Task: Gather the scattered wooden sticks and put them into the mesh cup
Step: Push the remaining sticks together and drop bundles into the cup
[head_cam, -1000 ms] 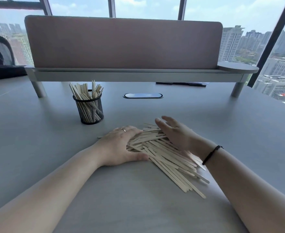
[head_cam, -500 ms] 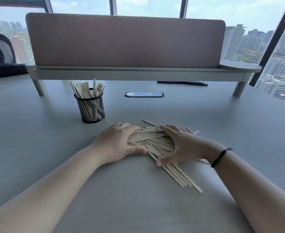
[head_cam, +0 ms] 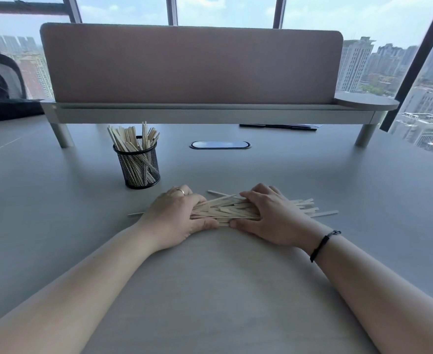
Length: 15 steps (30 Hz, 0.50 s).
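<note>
My left hand (head_cam: 174, 215) and right hand (head_cam: 266, 215) clamp a bundle of wooden sticks (head_cam: 225, 209) on the bench (head_cam: 210, 290), fingers curled over it, apparently gripping. The mesh cup (head_cam: 139, 165) stands just beyond my left fingers.

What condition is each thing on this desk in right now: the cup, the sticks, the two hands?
Black mesh cup: upright on the grey desk, partly filled with standing wooden sticks.
Pile of loose pale wooden sticks: lying flat, bunched between both hands, a few strays poking out either side.
Left hand: fingers curled round the pile's left end.
Right hand: fingers curled over the pile's right part.
</note>
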Motion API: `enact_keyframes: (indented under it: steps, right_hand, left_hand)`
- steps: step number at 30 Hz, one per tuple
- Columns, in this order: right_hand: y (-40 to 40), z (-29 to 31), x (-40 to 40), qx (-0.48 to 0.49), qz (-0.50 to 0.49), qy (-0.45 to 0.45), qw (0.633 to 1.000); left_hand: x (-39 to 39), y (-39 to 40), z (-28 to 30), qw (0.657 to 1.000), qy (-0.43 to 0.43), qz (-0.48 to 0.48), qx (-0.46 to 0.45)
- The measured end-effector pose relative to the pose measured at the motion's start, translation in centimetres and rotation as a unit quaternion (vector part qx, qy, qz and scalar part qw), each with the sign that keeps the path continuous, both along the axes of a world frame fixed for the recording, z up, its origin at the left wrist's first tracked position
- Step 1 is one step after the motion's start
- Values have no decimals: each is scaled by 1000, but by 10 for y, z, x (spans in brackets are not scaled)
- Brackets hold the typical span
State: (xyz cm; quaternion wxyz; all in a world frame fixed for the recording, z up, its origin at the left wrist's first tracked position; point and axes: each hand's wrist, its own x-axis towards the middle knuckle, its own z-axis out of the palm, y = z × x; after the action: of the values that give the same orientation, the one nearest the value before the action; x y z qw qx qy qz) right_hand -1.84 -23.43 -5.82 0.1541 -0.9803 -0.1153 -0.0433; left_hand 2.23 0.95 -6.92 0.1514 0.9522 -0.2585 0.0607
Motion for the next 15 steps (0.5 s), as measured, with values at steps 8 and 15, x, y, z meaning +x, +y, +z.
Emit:
enact_keyframes:
  steps: [8,15]
  right_hand:
    - [4,-3,5,10,1,-47,999]
    - [4,-5,9,-14,21,-108,994]
  left_hand:
    - [-2,1,1,1000,-21,-18,7]
    - [-4,1,2,1000,-23,-18,-6]
